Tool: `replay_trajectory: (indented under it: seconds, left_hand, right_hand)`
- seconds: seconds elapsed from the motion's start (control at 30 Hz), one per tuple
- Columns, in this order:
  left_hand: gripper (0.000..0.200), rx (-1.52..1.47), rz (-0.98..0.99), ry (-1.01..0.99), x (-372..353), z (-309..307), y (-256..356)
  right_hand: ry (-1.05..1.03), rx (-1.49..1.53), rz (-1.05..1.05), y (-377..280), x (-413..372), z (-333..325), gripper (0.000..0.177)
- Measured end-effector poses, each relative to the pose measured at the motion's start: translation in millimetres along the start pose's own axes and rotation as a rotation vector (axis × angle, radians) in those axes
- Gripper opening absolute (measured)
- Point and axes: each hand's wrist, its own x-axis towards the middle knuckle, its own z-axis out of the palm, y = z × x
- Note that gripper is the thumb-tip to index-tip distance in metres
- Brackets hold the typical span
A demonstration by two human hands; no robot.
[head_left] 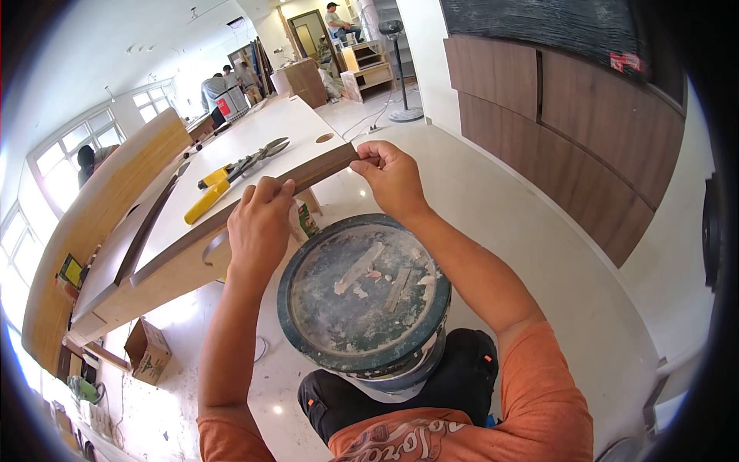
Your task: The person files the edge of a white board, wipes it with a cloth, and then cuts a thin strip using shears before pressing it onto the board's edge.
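Note:
A white panel (254, 173) lies on a wooden bench frame, and a dark brown edging strip (327, 169) runs along its near edge. My left hand (260, 219) is closed on this edge, its thumb and fingers pressed together over the strip. At the panel's near right corner, my right hand (392, 179) pinches the strip's end; its fingertips partly hide that end. On the panel, close to my left hand, lie yellow-handled tin snips (235, 173) with their blades pointing away from me.
Between my knees stands a bucket with a dusty, plaster-spotted dark lid (362, 289). A curved wooden piece (100, 223) is at the left. Below the bench sits a cardboard box (148, 352). Brown wall panels (554, 138) line the right; a standing fan (400, 77) and several people are farther back.

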Motion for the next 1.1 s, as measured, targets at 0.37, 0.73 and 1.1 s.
replay_trajectory:
  seconds: [0.37,0.73,1.1]
  left_hand:
    - [0.029,0.023,-0.001,-0.004,0,7,-4]
    - [0.039,0.042,0.038,0.043,-7,12,-6]
    - [0.042,0.056,0.087,0.069,-9,14,-8]
  right_hand:
    - [-0.046,-0.469,-0.653,7,11,-17,0.018]
    - [-0.07,-0.866,-1.016,1,19,-27,0.03]
    - [-0.041,-0.91,-1.088,1,16,-20,0.022]
